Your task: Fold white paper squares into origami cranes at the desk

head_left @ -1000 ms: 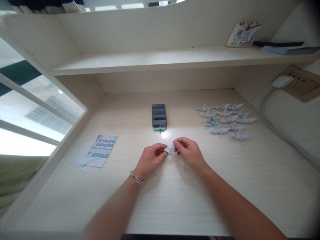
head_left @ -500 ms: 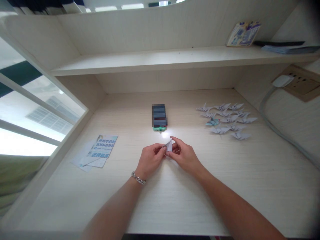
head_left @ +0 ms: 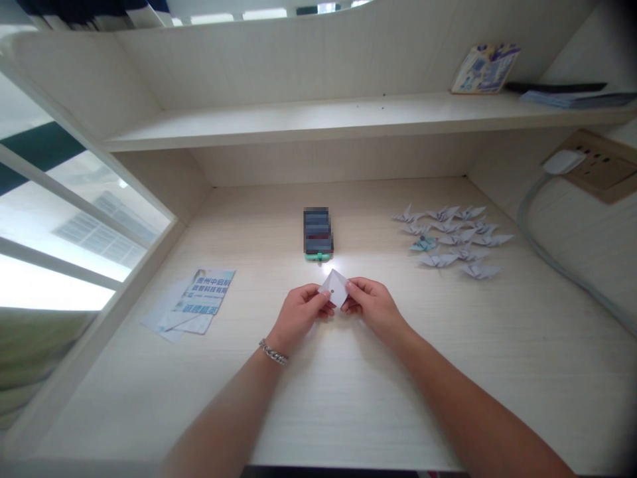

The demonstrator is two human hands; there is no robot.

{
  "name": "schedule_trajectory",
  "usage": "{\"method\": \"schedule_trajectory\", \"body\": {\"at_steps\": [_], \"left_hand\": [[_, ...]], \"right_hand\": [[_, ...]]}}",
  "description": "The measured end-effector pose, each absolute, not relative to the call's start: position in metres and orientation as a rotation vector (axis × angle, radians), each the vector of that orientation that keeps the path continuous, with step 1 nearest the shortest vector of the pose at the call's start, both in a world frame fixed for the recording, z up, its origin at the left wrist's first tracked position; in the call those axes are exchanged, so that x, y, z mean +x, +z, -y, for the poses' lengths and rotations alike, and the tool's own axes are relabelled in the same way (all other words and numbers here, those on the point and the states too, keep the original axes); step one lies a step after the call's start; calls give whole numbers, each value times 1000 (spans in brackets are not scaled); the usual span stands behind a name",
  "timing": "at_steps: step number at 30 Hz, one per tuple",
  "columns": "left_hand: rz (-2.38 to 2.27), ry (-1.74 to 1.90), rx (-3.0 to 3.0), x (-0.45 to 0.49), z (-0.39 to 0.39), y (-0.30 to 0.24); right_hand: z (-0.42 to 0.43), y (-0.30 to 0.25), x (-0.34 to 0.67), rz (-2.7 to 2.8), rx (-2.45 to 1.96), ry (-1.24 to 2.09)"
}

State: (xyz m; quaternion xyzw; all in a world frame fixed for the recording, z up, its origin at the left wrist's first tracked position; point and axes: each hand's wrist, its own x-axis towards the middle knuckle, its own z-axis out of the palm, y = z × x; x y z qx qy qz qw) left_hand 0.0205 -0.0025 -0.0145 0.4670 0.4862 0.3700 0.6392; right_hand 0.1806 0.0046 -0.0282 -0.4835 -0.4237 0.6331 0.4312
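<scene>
Fingers of the left hand (head_left: 300, 310) and right hand (head_left: 374, 302) pinch opposite sides of a folded white paper diamond (head_left: 335, 286), thumbs uppermost, closed firmly on it; I judge this grip is meant to steady it evenly. From my station I record it over the desk (head_left: 263, 255), short of the smartphone (head_left: 318, 230). One corner points roughly toward the smartphone; its long axis seemingly runs near-to-far.

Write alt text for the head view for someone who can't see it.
The left hand and right hand hold a folded paper over a pale desk. A phone lies beyond it, with paper cranes, mostly white, to the right and flat sheets to the left.
</scene>
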Motion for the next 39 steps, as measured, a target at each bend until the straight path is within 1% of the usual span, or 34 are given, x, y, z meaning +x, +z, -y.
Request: {"method": "schedule_trajectory", "body": {"at_steps": [5, 10, 17, 19, 23, 26, 39], "left_hand": [[-1131, 913, 1079, 19, 3, -19], [-1088, 883, 1061, 20, 3, -17], [-988, 872, 925, 19, 5, -11], [-1006, 859, 957, 18, 5, -12], [-1064, 839, 1059, 18, 4, -14], [-1065, 818, 1086, 19, 5, -15], [-1077, 827, 1097, 23, 7, -10]], "right_hand": [[-3, -29, 180, 1180, -1198, 1541], [-2, -28, 179, 1185, -1200, 1502], [-2, -22, 181, 1025, -1112, 1657], [-2, -23, 181, 1087, -1170, 1568], [-2, -24, 182, 1253, -1305, 1239], [1, -21, 182, 1368, -1356, 1051], [7, -17, 181, 1551, -1387, 849]]}}
